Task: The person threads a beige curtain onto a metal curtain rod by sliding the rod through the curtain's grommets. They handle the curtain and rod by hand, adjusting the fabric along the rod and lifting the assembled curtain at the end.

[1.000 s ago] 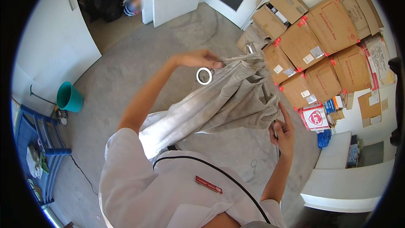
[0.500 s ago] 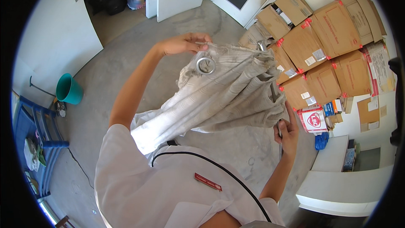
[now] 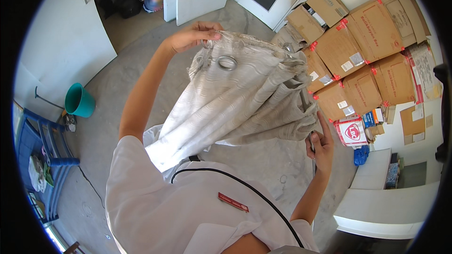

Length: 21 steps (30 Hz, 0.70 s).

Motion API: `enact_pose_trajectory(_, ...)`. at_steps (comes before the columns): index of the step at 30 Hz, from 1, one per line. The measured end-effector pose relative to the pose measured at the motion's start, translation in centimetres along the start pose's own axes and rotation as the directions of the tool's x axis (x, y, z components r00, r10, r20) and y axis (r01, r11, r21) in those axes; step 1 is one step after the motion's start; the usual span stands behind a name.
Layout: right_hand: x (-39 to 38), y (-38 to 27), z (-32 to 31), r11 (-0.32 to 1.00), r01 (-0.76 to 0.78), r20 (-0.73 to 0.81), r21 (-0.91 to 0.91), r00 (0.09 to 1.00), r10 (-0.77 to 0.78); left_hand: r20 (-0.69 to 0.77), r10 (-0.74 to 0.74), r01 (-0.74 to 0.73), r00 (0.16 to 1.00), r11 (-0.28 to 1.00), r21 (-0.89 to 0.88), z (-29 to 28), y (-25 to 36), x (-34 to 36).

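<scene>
Our left hand (image 3: 195, 36), up at the far left, pinches the top edge of a pale grey curtain (image 3: 230, 96) between thumb and fingers. Our right hand (image 3: 321, 153), lower and nearer, has its thumb and curled fingers around what seems to be a slim metal rod (image 3: 314, 165), its index finger stretched up along the cloth; the folds hide too much for us to say how far the rod runs inside. The curtain hangs between our hands, in front of our chest. Its gathered top edge goes from our left hand across to the right and then down toward our right hand, while the long pleats slant from upper right to lower left, the lower end pointing back at our left sleeve. A silver ring (image 3: 227, 63) sits in the cloth near our left hand. A black cable (image 3: 235, 186) crosses our white shirt (image 3: 155, 197) just below the hem. The cloth blocks our view of much of the concrete floor (image 3: 150, 51). Just past its right side rise stacked cardboard boxes (image 3: 341, 47); well off to our left stand a green bucket (image 3: 81, 100) and a blue rack (image 3: 63, 161).
</scene>
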State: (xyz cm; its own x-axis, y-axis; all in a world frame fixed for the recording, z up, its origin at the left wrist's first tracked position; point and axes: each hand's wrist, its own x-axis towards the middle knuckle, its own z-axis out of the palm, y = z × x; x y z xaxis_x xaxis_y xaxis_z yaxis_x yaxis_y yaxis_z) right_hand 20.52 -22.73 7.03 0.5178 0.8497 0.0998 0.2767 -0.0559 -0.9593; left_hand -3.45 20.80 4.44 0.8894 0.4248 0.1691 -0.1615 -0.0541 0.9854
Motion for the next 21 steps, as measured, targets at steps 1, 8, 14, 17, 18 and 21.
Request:
enact_pose_trajectory(1, 0.0, 0.0, 0.1, 1.000, 0.002, -0.002, -0.003, 1.000, -0.002, 0.006, 0.034, -0.034, 0.999, 0.998, 0.061, 0.2, 0.5, -0.2)
enact_pose_trajectory(8, -0.6, -0.6, 0.2, 0.999, -0.025, -0.030, -0.026, 0.999, 0.024, 0.259, 0.211, -0.309, 0.943, 0.846, 0.435, 6.6, 6.5, -1.9)
enact_pose_trajectory(14, -0.9, 0.4, 1.1, 0.998, -0.065, 0.025, -0.001, 0.998, 0.065, 0.375, 0.390, -0.523, 0.841, 0.764, 0.378, 8.7, 9.2, 1.2)
enact_pose_trajectory(17, -1.2, 0.2, 1.5, 0.999, -0.052, 0.056, -0.005, 0.997, 0.053, 0.432, 0.351, -0.530, 0.831, 0.736, 0.421, 10.2, 10.2, 3.5)
enact_pose_trajectory(18, -1.3, 0.2, 1.6, 0.999, -0.047, 0.059, -0.004, 0.997, 0.047, 0.447, 0.334, -0.529, 0.829, 0.729, 0.435, 10.7, 10.3, 4.2)
enact_pose_trajectory(21, -1.6, 0.0, 1.8, 1.000, -0.028, 0.063, -0.001, 0.998, 0.028, 0.484, 0.309, -0.524, 0.818, 0.747, 0.409, 12.1, 10.2, 6.0)
